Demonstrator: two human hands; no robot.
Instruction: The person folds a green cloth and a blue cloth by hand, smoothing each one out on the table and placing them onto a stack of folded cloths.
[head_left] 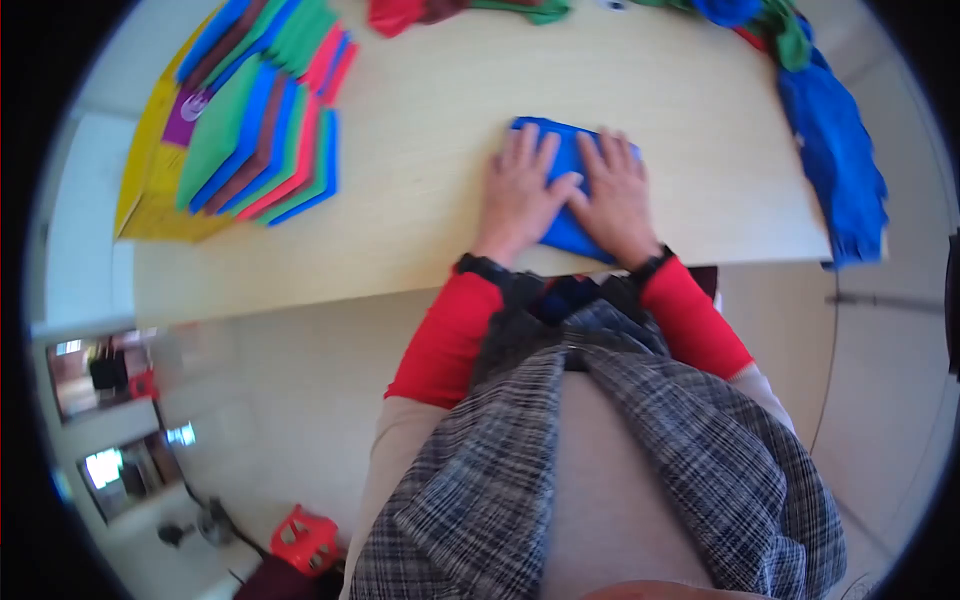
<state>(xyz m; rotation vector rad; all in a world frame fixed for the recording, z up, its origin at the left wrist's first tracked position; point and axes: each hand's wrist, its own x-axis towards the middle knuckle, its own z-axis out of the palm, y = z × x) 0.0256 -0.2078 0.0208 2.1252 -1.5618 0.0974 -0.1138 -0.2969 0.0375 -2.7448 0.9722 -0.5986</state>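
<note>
A folded blue cloth (568, 160) lies on the light wooden table near its front edge. Both palms rest flat on it, fingers pointing away from me. My left hand (522, 195) covers the cloth's left side and my right hand (615, 195) its right side, the thumbs touching or nearly so. The fingers of both hands are stretched out and somewhat spread. Blue fabric shows between the hands, above the fingertips and below the thumbs; the rest is hidden under the palms.
Folded green, blue, brown and red cloths (265, 150) stand in stacks at the table's left, beside a yellow box (150, 190). Loose blue cloth (835, 150) hangs over the right edge. More crumpled cloths lie at the far side. A red stool (305, 540) is on the floor, lower left.
</note>
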